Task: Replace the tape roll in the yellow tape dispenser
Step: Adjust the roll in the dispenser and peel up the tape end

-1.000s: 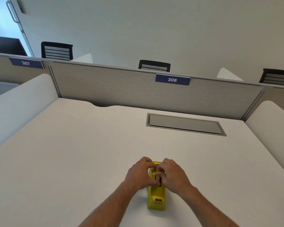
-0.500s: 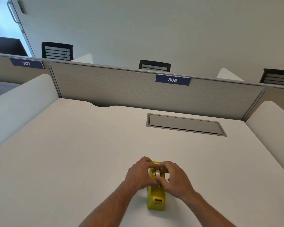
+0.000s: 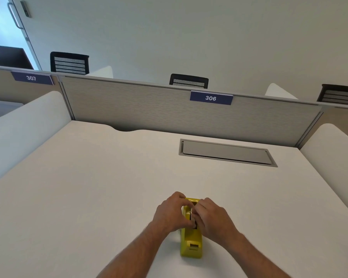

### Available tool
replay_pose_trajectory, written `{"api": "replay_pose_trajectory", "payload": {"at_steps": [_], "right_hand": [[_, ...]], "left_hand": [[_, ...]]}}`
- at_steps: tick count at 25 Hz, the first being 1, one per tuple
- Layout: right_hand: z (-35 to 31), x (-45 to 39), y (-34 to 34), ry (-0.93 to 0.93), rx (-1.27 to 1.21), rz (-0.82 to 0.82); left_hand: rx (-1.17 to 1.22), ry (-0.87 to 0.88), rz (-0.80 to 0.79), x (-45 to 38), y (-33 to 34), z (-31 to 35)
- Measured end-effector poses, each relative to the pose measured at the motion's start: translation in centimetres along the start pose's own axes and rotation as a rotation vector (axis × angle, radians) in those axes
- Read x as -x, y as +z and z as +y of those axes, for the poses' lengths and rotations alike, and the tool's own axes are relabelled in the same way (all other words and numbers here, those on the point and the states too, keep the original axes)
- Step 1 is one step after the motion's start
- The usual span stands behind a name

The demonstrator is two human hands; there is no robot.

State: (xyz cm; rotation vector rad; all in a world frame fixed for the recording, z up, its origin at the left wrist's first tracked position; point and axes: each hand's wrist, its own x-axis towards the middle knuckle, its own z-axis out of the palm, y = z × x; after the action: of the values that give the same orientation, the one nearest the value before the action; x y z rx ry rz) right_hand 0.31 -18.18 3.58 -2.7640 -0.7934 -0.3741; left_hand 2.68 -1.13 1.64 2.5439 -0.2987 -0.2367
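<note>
A: Where is the glossy yellow plastic tape dispenser (image 3: pixel 191 240) to be found?

B: It is stood on the plain white desk top (image 3: pixel 88 187), directly between the two hands, with its cutter end pointed back toward the wrists and its far end just past the knuckles.

A: How is the left hand (image 3: pixel 170 214) held?

B: Its fingers are curled in against the dispenser's left wall and over the open well; something at the well is being pinched, but what exactly cannot be told. The right hand (image 3: pixel 214 219) is bent the same way from the other side, its fingertips met with the left's over the middle of the body.

A: Is a tape roll seen?

B: Only a pale sliver is made out between the fingertips; whether it is a roll, its core or the hub cannot be told. No second roll is shown anywhere beside either hand.

A: How far along is the job judged to be?

B: It is judged to be mid-way at most: the well is being worked at, and nothing is shown seated or threaded to the cutter blade near the wrists. Whether an old roll is being taken out or a new one pressed in cannot be decided. Feeding the tape end to the cutter is thought to be left.
</note>
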Motion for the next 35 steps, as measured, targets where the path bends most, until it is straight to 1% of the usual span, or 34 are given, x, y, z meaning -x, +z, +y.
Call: {"api": "replay_pose_trajectory", "payload": {"at_steps": [3,9,14,20,24,31,35], "right_hand": [[-0.2,0.3,0.0,-0.008,0.018,-0.025],[-0.8,0.7,0.5,0.086,-0.034,-0.018],[-1.1,1.0,1.0,0.192,-0.128,-0.026],[-1.0,1.3,1.8,0.268,-0.216,-0.065],[-0.9,1.3,2.0,0.28,-0.219,-0.073],[-1.2,1.4,2.0,0.253,-0.207,-0.064],[-1.4,1.4,1.9,0.265,-0.217,-0.054]], "left_hand": [[0.002,-0.003,0.006,0.0,0.0,0.0],[0.009,0.008,0.023,0.0,0.0,-0.1],[0.011,0.018,0.029,0.0,-0.1,-0.1],[-0.06,0.068,0.029,0.1,-0.2,-0.3],[-0.158,0.16,0.059,0.2,-0.1,-0.7],[-0.088,0.411,0.126,1.0,-0.2,-1.3],[-0.134,0.47,0.18,1.1,-0.1,-1.5]]}}
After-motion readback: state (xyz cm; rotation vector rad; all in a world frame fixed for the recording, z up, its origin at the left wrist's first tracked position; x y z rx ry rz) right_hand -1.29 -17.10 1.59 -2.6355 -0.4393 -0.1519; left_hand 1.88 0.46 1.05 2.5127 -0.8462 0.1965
